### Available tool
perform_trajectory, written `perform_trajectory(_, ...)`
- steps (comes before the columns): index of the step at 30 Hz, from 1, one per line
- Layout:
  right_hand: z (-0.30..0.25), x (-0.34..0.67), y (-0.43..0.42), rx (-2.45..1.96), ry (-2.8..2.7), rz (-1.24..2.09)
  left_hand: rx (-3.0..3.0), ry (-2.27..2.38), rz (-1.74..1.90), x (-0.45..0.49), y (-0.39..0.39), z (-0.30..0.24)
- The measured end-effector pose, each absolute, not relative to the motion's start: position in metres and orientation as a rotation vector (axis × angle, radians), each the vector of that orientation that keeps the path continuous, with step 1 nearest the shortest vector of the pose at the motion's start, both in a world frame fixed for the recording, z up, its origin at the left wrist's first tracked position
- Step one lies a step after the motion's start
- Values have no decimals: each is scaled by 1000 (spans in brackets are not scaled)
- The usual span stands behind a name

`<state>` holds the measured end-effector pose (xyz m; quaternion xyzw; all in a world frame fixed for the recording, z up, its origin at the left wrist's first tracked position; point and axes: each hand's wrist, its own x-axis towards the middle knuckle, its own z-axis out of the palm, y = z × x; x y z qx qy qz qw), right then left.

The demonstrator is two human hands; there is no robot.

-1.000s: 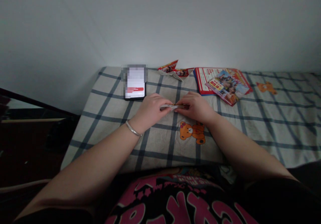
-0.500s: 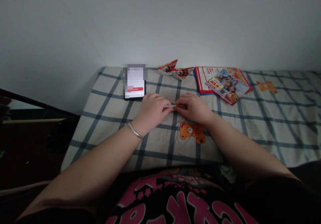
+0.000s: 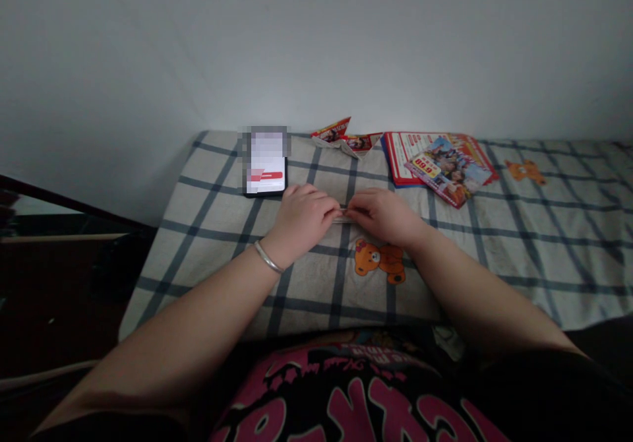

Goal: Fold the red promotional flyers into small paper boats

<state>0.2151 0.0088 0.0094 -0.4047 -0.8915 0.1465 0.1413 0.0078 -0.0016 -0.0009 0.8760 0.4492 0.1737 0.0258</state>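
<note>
Both hands meet over the middle of the checked cloth, pinching a small folded piece of paper between them. My left hand, with a silver bangle at its wrist, grips the paper's left end. On the other end are the closed fingers of my right hand. Most of the paper is hidden by the fingers; only a thin pale strip shows. Behind the hands lie folded red paper pieces with pointed corners, close to the wall.
A phone with a lit screen lies beyond my left hand. To the right is a stack of printed leaflets, a colourful one lying askew on top. The checked cloth has printed bears and ends at a left edge. A wall rises behind.
The fingertips have shifted slightly along the paper, and the right hand has turned a little, its fingers pointing lower. The paper now shows as a flatter strip. The phone and leaflets stay put.
</note>
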Motion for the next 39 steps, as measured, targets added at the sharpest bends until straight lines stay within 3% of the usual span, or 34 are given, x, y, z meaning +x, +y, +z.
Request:
perform_trajectory(9,22,229,15,-1502,-2564,673,2606,1470,301,-4,1,10)
perform_trajectory(19,30,247,24,-1531,-2573,1046,2366,1470,207,-16,7,23)
perform_trajectory(27,34,245,22,-1565,-2575,1055,2291,1444,208,-20,7,23)
perform_trajectory(34,22,243,25,-1404,-2667,694,2556,1456,254,-12,4,18)
perform_trajectory(39,15,240,24,-1253,-2614,671,2672,1436,374,-7,0,9)
